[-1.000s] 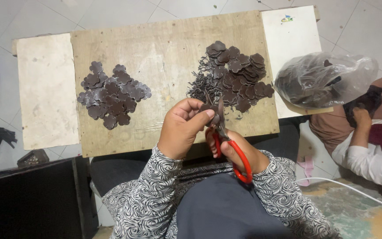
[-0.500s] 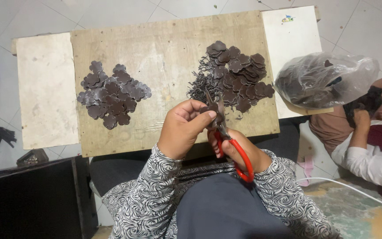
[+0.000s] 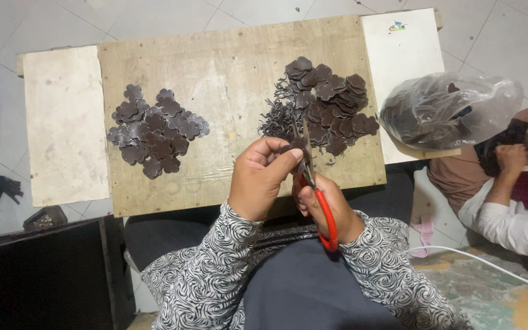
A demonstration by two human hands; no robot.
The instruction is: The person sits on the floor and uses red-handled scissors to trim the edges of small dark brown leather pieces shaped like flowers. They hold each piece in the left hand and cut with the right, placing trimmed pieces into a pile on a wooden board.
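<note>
Pinching a small dark brown piece between thumb and fingertips, my left hand held it just above the near edge of the wooden board. My right hand was clenched around the red handles of the scissors, blades slightly parted at the piece. An untrimmed pile lay just beyond, a finished pile well to the left.

Floor workshop — cut-piece piles, plywood board
</note>
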